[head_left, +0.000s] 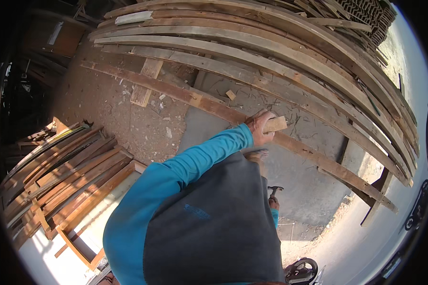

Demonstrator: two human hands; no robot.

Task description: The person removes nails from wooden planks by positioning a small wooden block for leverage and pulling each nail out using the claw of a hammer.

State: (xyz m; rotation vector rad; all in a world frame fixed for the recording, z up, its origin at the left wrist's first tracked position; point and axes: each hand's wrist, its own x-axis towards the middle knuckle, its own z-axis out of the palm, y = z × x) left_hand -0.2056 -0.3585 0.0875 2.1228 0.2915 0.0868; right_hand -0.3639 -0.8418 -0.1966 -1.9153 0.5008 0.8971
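My left hand (pixel 258 127) is closed around a short block of pale wood (pixel 277 124), one end of which sticks out past my fingers. The block is over a long reddish-brown beam (pixel 309 151) that runs slantwise across the view. Lower down, partly hidden by my dark vest, my right hand (pixel 274 203) grips a hammer (pixel 275 190); its dark head points up and away from the beam. Part of a foot (pixel 257 154) shows below my left hand.
Long bowed-looking boards (pixel 252 52) are stacked along the far side. A short plank (pixel 146 81) crosses under the beam's left part. A small wood offcut (pixel 230 95) lies beyond it. More timber (pixel 76 175) is piled at left. A wheel (pixel 303 270) shows at the bottom.
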